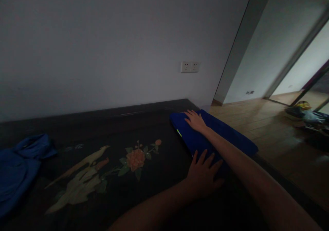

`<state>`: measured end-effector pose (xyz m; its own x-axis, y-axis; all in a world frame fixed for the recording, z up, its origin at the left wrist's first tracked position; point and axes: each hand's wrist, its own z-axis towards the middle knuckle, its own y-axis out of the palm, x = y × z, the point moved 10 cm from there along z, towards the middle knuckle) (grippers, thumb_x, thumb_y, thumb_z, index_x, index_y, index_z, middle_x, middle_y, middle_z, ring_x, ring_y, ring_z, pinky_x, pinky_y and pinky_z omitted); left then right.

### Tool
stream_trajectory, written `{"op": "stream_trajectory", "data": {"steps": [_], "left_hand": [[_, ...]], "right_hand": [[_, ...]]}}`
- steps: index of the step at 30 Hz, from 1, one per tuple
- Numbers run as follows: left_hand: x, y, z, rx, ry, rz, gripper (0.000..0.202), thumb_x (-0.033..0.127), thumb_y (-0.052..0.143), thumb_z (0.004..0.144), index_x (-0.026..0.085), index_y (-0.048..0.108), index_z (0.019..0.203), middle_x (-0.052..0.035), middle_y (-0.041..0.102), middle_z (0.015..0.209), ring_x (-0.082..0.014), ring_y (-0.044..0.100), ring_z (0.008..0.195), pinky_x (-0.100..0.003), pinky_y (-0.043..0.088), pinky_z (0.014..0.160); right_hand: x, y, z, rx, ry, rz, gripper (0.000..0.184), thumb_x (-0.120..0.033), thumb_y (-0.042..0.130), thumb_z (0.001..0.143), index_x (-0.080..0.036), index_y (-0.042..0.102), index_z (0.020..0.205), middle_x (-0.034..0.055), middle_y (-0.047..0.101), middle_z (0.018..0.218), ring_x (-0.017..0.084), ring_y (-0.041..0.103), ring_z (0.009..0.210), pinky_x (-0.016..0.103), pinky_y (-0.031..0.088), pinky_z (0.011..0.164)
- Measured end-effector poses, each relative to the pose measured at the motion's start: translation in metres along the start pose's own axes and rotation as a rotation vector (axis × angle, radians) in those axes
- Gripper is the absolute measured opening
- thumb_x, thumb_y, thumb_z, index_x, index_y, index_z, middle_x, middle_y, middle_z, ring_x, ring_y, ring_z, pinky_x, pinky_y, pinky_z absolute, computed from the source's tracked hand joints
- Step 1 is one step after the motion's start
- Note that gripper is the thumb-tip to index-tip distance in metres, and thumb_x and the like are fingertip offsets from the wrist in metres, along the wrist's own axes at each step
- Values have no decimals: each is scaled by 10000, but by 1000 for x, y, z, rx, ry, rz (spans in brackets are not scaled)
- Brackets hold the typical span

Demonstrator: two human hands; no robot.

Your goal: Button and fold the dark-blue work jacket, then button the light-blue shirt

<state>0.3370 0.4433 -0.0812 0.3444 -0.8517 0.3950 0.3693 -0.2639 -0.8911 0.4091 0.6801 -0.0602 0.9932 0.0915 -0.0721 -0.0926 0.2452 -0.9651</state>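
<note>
A blue folded cloth [231, 135], perhaps a garment, lies flat at the right end of a dark, glossy table [154, 203]. A small yellow-green strip shows along its left edge. My right hand [195, 121] rests flat on the far part of the cloth, fingers stretched out. Nearer to me, my left hand [203, 172] is at the cloth's near left edge with its fingers spread. Neither hand grips anything. My right forearm crosses over the cloth and hides part of it. Its near edge is lost in shadow.
Another blue cloth [17, 172] lies bunched at the table's left. A bird and flower picture [136, 159] decorates the tabletop. Behind is a pale wall with a double socket [190, 67]. To the right, bags and other items [313, 116] sit on the wooden floor.
</note>
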Motion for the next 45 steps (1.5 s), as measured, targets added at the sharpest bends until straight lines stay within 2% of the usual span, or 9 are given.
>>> {"op": "stream_trajectory", "data": {"steps": [5, 10, 16, 22, 28, 32, 36, 40, 45], "left_hand": [[-1, 0, 0, 35, 1, -3, 600, 552, 276, 924, 280, 261, 1459, -51, 306, 1512, -300, 172, 1413, -593, 112, 1138], [4, 1, 0, 33, 74, 63, 609, 487, 307, 929, 243, 221, 1480, -50, 269, 1525, -312, 114, 1426, -600, 87, 1143], [7, -3, 0, 4, 72, 65, 592, 450, 287, 941, 226, 207, 1483, -39, 290, 1517, -315, 145, 1418, -603, 124, 1135], [4, -3, -1, 34, 48, 42, 632, 512, 283, 933, 205, 202, 1480, -60, 278, 1524, -276, 99, 1431, -570, 85, 1153], [0, -5, 0, 98, -14, 15, 585, 498, 370, 914, 240, 291, 1433, -87, 275, 1516, -262, 171, 1416, -554, 143, 1150], [0, -29, -10, 199, -35, -17, 535, 397, 471, 884, 212, 366, 1375, -109, 288, 1501, -243, 215, 1402, -530, 192, 1143], [-11, -61, -37, 255, -60, -14, 417, 284, 490, 871, 244, 465, 1285, -71, 388, 1448, -210, 282, 1377, -499, 186, 1149], [-35, -95, -80, 257, -122, 74, 383, 200, 478, 860, 264, 509, 1236, -47, 466, 1390, -185, 343, 1344, -489, 180, 1151], [-71, -134, -151, 249, -223, 252, 404, 151, 440, 867, 267, 500, 1250, -34, 468, 1395, -166, 359, 1337, -458, 167, 1162]], "right_hand": [[-55, 44, 35, -276, 22, 94, 574, -596, 206, 934, -361, 249, 1455, 13, 124, 1564, 388, 70, 1405, 784, 139, 959], [-49, 78, 44, -369, 98, 87, 588, -621, 162, 920, -403, 151, 1466, -14, 86, 1569, 399, 20, 1405, 811, 88, 933], [-43, 85, 44, -343, 97, 53, 594, -631, 164, 911, -422, 126, 1465, -25, 75, 1570, 396, 33, 1405, 801, 103, 943], [-76, 44, 37, -160, -39, -92, 599, -589, 224, 928, -319, 253, 1462, 28, 152, 1559, 362, -23, 1415, 767, 21, 987], [-112, -40, 17, 45, -138, 126, 598, -591, 267, 923, -244, 430, 1383, 64, 268, 1523, 347, 100, 1411, 672, 196, 1045], [-116, -103, -12, 207, -179, 260, 501, -530, 275, 947, -256, 551, 1263, 55, 498, 1369, 287, 255, 1378, 558, 142, 1121], [-107, -146, -61, 371, -151, 541, 445, -534, 338, 928, -268, 613, 1155, 50, 558, 1295, 278, 398, 1294, 505, 287, 1073], [-112, -142, -105, 337, -120, 833, 388, -527, 441, 885, -242, 643, 1054, 56, 650, 1118, 255, 566, 1100, 440, 424, 969], [-144, -97, -137, 186, -110, 1038, 297, -452, 514, 860, -213, 637, 985, 61, 680, 960, 219, 644, 919, 378, 501, 837]]}}
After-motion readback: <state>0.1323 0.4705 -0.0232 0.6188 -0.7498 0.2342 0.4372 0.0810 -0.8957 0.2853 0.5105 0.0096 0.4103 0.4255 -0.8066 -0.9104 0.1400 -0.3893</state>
